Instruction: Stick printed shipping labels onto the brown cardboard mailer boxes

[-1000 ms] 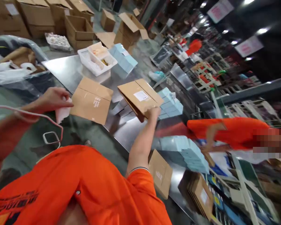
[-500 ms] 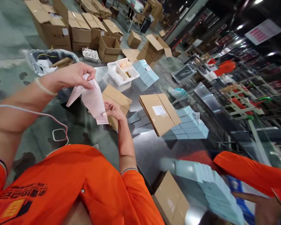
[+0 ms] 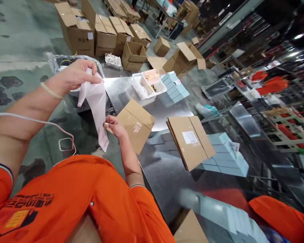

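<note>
A limp, pale pinkish-white strip of thin sheet [image 3: 96, 101] hangs folded over from my left hand [image 3: 79, 75], whose thumb and fingers pinch its upper end. Its lower tip dangles over the floor by the table edge. My right hand [image 3: 114, 126] is closed in a pinch at the strip's right edge, partway down. Behind that hand lies a flat cardboard piece [image 3: 138, 125] with white print, jutting past the metal table's edge.
Folded cardboard [image 3: 191, 141] with a white label rests by stacks of light-blue boxes [image 3: 225, 153] on the metal table [image 3: 158, 175]. A white basket [image 3: 149, 86] stands farther back. A lined bin [image 3: 57, 60] is behind my left hand. An orange sleeve [image 3: 281, 214] shows a co-worker at right.
The view has shifted, so the table and boxes sit farther right and lower. The strip now hangs longer and narrower, its lower end below my right hand. My left hand keeps its pinch.
</note>
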A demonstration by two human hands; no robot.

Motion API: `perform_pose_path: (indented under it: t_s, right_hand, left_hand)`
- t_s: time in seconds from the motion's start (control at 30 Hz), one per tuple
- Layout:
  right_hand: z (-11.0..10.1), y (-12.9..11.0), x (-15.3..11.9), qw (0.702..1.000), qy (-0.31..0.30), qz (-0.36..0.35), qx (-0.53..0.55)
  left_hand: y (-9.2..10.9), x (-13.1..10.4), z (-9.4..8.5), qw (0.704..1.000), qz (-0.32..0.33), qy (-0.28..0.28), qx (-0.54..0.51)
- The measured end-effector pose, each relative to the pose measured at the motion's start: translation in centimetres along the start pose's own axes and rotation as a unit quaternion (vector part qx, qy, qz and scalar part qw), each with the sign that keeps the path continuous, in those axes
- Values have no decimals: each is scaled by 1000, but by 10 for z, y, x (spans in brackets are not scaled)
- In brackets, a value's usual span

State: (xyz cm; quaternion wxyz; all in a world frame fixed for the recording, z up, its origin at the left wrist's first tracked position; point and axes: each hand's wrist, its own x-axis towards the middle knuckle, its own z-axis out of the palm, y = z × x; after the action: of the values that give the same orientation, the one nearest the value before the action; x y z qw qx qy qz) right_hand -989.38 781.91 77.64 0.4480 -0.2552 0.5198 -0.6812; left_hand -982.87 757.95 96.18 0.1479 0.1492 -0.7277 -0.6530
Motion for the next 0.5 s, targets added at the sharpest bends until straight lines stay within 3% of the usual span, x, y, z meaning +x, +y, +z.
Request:
perform_pose_path:
  t_s: [0.3, 0.43, 0.5]
  right_hand:
    - [-25, -23, 71, 997, 77, -8, 12]
    - [-36, -28, 96, 986, 164, 21, 22]
    - [-44, -27, 109, 975, 216, 37, 31]
  left_hand:
    - [-27, 70, -40, 997, 25, 59, -32]
    - [-39, 102, -50, 990, 10, 122, -67]
    - [-46, 129, -64, 979, 6, 186, -80]
